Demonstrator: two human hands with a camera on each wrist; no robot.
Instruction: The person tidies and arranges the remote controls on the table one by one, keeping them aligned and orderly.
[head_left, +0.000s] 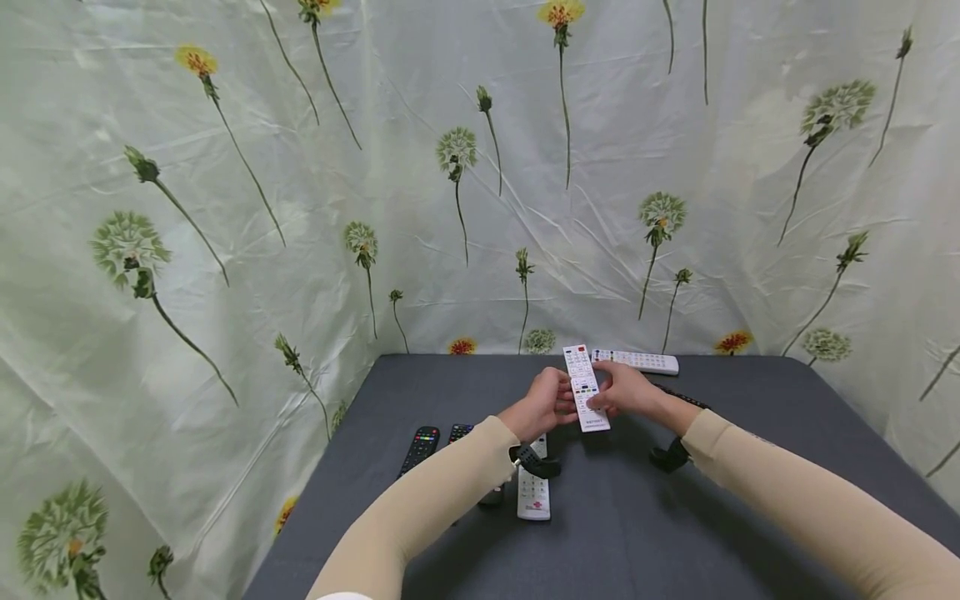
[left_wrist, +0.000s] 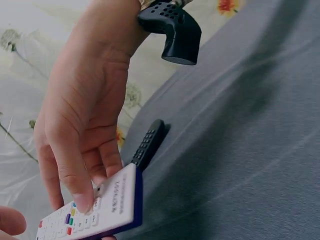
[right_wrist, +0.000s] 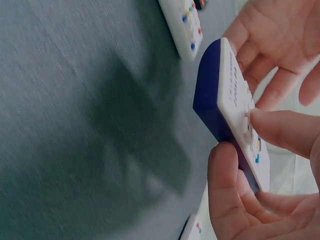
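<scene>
Held remote: a slim white remote (head_left: 583, 382) with coloured buttons and a deep blue underside, up off the worktop (head_left: 600, 542) near its far edge, slightly tilted, its printed brand end toward the person.
Right hand: this hand (head_left: 633, 390) pinches the remote, thumb on the button face, fingers underneath.
Left hand: its fingers (head_left: 566, 402) are loosely extended, just beside the remote's other long edge; whether they touch it, I cannot tell.
Far edge: a second white remote (head_left: 641, 362) lies crosswise, just beyond the right hand.
Under the right wrist: a black remote (head_left: 686, 397) lies slantwise, partly covered by the arm.
Under the left wrist: a third white remote (head_left: 534, 497) points away from the person, its middle hidden by the wrist gear.
Left side: two more black remotes lie near each other, one (head_left: 422, 447) further left, the other (head_left: 461, 431) mostly hidden behind the left forearm.
Wrists: each carries a small black device, left (head_left: 542, 462) and right (head_left: 669, 457); the sleeves (head_left: 442, 475) are beige.
Backdrop: a pale, creased curtain (head_left: 420, 67) printed with dandelions and yellow flowers hangs behind and beside the dark grey worktop.
</scene>
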